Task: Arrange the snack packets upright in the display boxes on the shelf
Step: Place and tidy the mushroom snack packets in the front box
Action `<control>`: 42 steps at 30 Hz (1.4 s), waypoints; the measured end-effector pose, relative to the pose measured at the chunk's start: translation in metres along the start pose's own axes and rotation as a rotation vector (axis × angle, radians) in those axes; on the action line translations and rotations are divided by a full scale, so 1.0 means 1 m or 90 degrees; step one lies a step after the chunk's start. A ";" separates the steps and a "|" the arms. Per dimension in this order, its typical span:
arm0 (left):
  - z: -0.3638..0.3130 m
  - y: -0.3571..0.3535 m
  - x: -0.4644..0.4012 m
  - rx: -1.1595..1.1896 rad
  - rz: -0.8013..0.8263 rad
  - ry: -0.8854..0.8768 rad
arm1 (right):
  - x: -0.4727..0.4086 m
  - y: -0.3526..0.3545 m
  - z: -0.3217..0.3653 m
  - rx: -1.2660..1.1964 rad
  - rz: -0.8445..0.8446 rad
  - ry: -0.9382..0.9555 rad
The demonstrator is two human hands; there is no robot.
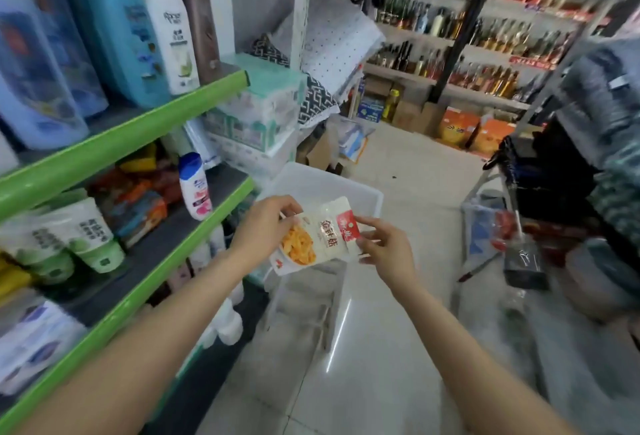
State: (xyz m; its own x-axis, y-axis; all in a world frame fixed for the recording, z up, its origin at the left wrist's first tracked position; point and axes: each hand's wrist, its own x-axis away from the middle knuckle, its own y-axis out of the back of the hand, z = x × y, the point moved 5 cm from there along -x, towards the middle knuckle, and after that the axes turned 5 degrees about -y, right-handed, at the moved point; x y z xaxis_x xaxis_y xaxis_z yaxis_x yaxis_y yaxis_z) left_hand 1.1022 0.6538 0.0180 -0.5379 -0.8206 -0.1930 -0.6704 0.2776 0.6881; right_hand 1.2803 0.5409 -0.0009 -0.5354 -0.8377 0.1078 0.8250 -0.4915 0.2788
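Two hands grip one snack packet [313, 235] above white bin [367, 201]: left hand [265, 227] pinches left edge, right hand [386, 247] right edge. Best turn upright, then carry left to shelf [145, 282].

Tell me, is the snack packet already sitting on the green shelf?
No, both the left hand and right hand hold the snack packet above the white bin.
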 end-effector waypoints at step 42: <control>0.229 -0.228 -0.264 -0.168 0.278 0.353 | -0.397 -0.078 -0.185 0.335 0.317 -0.225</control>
State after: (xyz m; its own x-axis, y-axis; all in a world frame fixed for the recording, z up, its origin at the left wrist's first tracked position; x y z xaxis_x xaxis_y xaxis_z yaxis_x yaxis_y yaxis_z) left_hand 1.2796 0.9219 -0.2481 -0.3440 -0.8136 0.4687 -0.2724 0.5642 0.7794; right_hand 1.4618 0.8673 -0.2413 -0.2249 -0.7602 0.6096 0.8359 0.1710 0.5216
